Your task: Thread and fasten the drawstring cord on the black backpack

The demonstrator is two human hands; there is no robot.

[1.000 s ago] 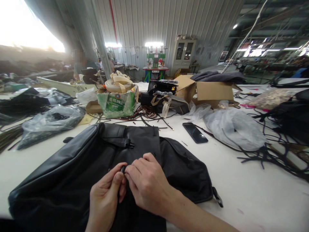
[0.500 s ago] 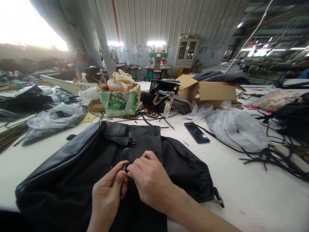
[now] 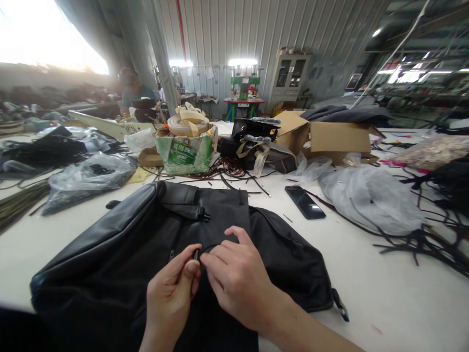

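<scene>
One small black piece (image 3: 197, 254) sits pinched tight between thumb and forefinger of the left hand (image 3: 175, 286), seemingly steadied for the right hand (image 3: 234, 278), bent just beside it, its hold unclear. Beneath, a black bag (image 3: 110, 249) rests its weight on the white table (image 3: 366, 278); a phone (image 3: 305, 202) and green carton (image 3: 186, 155) stand beyond, apparently out of the way.

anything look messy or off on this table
Yes, the cords at the right splay in a tangle beside the plastic bag, and short scraps lie strewn behind the black bag, which looks untidy. No clear damage shows on the black bag.
</scene>
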